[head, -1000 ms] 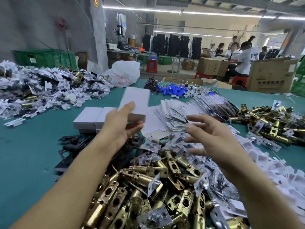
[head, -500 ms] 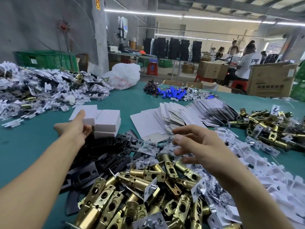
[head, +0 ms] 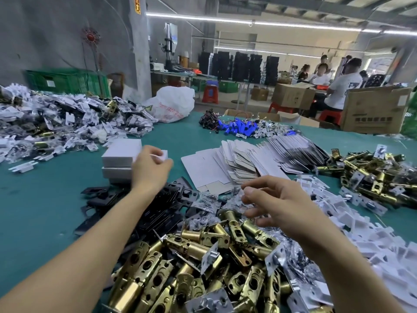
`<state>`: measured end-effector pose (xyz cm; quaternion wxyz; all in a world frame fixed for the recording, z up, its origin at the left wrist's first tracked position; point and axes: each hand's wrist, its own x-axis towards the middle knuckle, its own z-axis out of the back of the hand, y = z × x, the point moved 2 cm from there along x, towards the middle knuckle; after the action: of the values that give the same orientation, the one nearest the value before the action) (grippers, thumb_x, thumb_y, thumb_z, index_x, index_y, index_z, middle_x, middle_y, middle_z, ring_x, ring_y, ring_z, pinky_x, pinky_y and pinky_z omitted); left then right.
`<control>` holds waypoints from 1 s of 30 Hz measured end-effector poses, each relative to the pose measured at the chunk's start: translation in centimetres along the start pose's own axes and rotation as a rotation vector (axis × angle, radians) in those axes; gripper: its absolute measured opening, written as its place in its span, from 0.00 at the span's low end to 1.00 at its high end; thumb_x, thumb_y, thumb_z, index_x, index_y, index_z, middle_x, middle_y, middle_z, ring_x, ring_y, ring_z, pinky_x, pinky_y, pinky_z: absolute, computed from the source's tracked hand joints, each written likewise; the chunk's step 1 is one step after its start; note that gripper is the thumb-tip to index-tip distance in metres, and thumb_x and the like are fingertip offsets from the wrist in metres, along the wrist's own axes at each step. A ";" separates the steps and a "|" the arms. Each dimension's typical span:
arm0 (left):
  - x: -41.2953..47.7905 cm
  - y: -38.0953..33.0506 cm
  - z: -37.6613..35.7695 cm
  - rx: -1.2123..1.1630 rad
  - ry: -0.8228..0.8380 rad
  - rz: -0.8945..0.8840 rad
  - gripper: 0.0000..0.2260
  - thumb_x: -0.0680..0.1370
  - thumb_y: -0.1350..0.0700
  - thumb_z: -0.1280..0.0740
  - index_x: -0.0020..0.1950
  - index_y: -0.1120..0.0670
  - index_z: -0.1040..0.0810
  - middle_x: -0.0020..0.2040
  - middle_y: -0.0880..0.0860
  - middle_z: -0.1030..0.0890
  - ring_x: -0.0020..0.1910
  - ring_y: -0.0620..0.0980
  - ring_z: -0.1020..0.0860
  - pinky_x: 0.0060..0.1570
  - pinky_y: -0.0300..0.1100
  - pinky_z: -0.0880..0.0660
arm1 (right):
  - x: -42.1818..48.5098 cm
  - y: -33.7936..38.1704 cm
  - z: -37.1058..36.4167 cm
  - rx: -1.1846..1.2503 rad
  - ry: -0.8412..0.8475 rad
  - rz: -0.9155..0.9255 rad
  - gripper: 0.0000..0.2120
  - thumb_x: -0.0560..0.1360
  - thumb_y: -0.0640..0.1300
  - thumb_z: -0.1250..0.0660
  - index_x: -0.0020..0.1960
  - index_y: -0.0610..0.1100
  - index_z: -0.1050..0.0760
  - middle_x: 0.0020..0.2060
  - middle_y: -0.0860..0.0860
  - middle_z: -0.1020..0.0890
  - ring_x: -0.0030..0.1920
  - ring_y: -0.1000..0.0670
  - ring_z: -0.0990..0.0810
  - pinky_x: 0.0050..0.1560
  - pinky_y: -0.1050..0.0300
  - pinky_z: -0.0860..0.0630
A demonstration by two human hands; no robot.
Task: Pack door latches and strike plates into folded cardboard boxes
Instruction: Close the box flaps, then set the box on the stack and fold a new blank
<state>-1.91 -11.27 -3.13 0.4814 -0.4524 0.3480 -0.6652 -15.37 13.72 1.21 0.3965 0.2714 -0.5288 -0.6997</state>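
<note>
1. The door latches point(head: 198, 256) lie in a jumbled brass heap at the near middle of the green table point(head: 45, 222). The black strike plates point(head: 135, 206) are heaped against their left side. The folded boxes point(head: 120, 153) are stacked just beyond the plates.
2. The left hand point(head: 151, 170) is at the right end of that stack, thumb and bent fingers closed on a white box corner. The right hand point(head: 279, 206) hovers over the clear packets point(head: 209, 202) at the far edge of the latch heap. Its fingers are loosely bent with a narrow gap to the thumb, and nothing is plainly held.
3. The latches look heavy for their bulk, rigid, and smooth enough to slip. A grip across the flat-sided middle of the body seems safer than one on the round bolt end. They interlock, so one should probably be lifted clear, not dragged.
4. The plates look thin, stiff and close-lying, so an exposed edge is the likely place to pinch.
5. The boxes are light card and probably crush easily, so they want gentle pressure on opposite sides.
6. The latches share no heading. The near-left ones run from near-left to far-right. The latch point(head: 235, 225) closest to the right hand runs from near-right to far-left, round end farthest. The boxes lie flat, broad face up, but the left hand hides too much to tell their long axis.
</note>
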 end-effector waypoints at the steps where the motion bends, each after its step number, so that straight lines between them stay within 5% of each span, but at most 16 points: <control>1: -0.4 -0.6 -1.2 0.097 0.169 -0.043 0.08 0.76 0.55 0.28 0.51 0.49 0.25 0.45 0.47 0.20 0.44 0.49 0.20 0.39 0.41 0.27 | 0.0 -0.1 0.0 -0.008 0.002 -0.006 0.03 0.78 0.44 0.32 0.50 0.49 0.19 0.43 0.46 0.14 0.36 0.53 0.17 0.35 0.61 0.22; 5: -1.9 -1.6 -5.8 0.445 0.525 -0.084 0.16 0.77 0.44 0.31 0.61 0.49 0.26 0.57 0.51 0.21 0.59 0.55 0.23 0.60 0.50 0.26 | -0.1 -0.1 0.0 -0.024 0.021 -0.016 0.03 0.77 0.45 0.32 0.50 0.49 0.19 0.43 0.45 0.15 0.35 0.53 0.18 0.37 0.60 0.22; 13: -1.6 -0.2 -10.0 0.906 0.387 0.023 0.46 0.69 0.25 0.34 0.75 0.56 0.38 0.70 0.59 0.28 0.69 0.60 0.31 0.59 0.53 0.33 | 0.1 -0.4 0.3 -0.075 0.028 -0.032 0.04 0.78 0.48 0.31 0.49 0.49 0.19 0.43 0.47 0.15 0.34 0.54 0.17 0.36 0.58 0.23; 21: -0.5 0.2 -10.3 0.795 0.316 0.146 0.45 0.64 0.34 0.22 0.69 0.59 0.34 0.63 0.58 0.21 0.62 0.59 0.23 0.49 0.50 0.36 | 0.4 -1.2 0.0 -0.097 0.027 -0.057 0.04 0.78 0.48 0.32 0.48 0.48 0.20 0.43 0.48 0.16 0.33 0.55 0.17 0.34 0.60 0.24; 30: -0.7 0.4 -9.8 0.648 0.240 0.156 0.22 0.67 0.41 0.21 0.43 0.52 0.29 0.46 0.52 0.19 0.44 0.54 0.25 0.46 0.46 0.34 | 0.5 -1.4 -0.1 -0.184 0.019 -0.036 0.05 0.78 0.50 0.32 0.48 0.50 0.20 0.43 0.50 0.16 0.33 0.56 0.17 0.36 0.59 0.26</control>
<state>-10.86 -10.44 -7.11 0.6048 -0.1668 0.2065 -0.7508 -15.95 13.46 -0.09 0.4122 0.2500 -0.4534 -0.7497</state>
